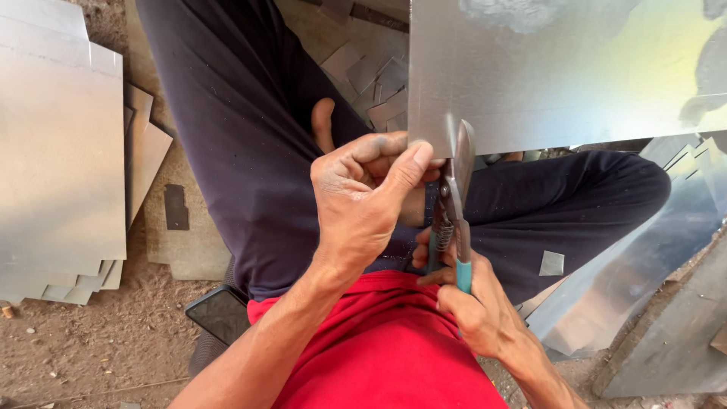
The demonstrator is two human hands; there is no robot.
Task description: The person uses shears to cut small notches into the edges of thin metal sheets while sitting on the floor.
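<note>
A large shiny metal sheet (pixel 575 68) fills the upper right and rests over my lap. My left hand (pixel 363 197) pinches its near left corner between thumb and fingers. My right hand (pixel 473 303) grips the teal-handled tin snips (pixel 454 204), blades pointing up and biting into the sheet's near edge just right of my left thumb. I sit cross-legged in dark trousers (pixel 242 136) and a red shirt (pixel 386 356).
A stack of cut metal sheets (pixel 60 151) lies on the dirt at left. Small metal offcuts (pixel 375 83) are scattered beyond my knees. A dark phone (pixel 219 312) lies by my left hip. More sheet metal (pixel 644 257) leans at right.
</note>
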